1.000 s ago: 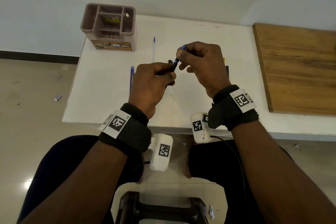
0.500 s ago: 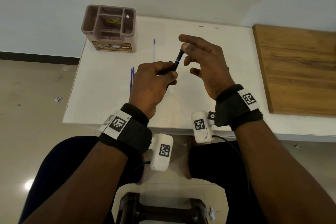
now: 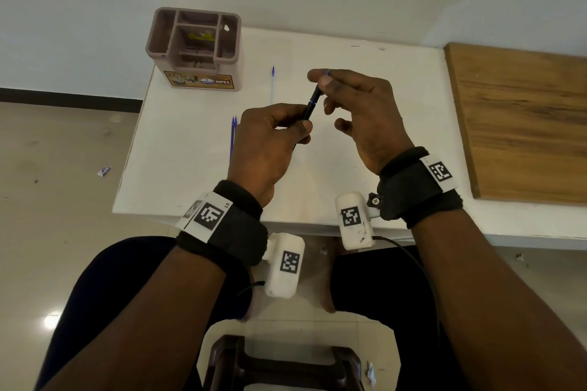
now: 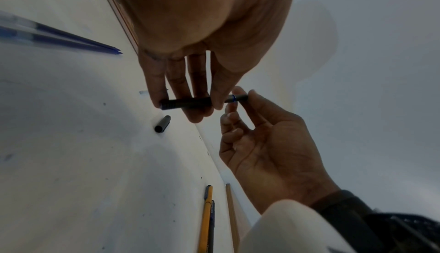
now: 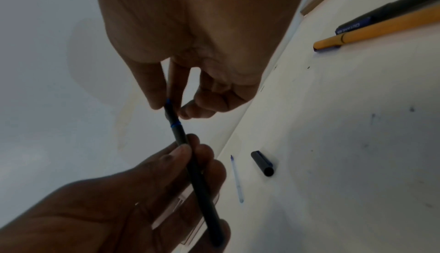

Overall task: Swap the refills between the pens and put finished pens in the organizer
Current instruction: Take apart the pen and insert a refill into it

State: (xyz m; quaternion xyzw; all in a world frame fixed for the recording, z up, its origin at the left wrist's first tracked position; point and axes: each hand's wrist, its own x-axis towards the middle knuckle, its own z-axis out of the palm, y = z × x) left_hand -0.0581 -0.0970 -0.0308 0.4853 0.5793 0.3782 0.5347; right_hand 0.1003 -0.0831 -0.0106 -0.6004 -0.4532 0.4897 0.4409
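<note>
I have my left hand (image 3: 270, 136) wrapped around the lower barrel of a slim black plastic pen with a thin blue ring (image 3: 312, 102), held up off the white tabletop (image 3: 365, 143) at about mid-table, its far end tilted away from me; my right hand (image 3: 362, 111) pinches that far end between thumb and forefinger, the other fingers loosely curled. I judge this as the reassembly step: the end piece is being seated or twisted home over a swapped refill, though I cannot tell from these views whether it is fully tight. On the table lie a short black pen cap (image 5: 262, 163), a single clear refill with blue tip (image 3: 272, 86) farther off, two dark blue refills (image 3: 233, 133) side by side to the left, and a yellow pen beside a dark pen (image 5: 381, 25) to the right. Next I would need to finish the twist, fetch the cap, press it on, then reach far left to drop the pen upright in the brown compartmented plastic organizer (image 3: 193, 47)
</note>
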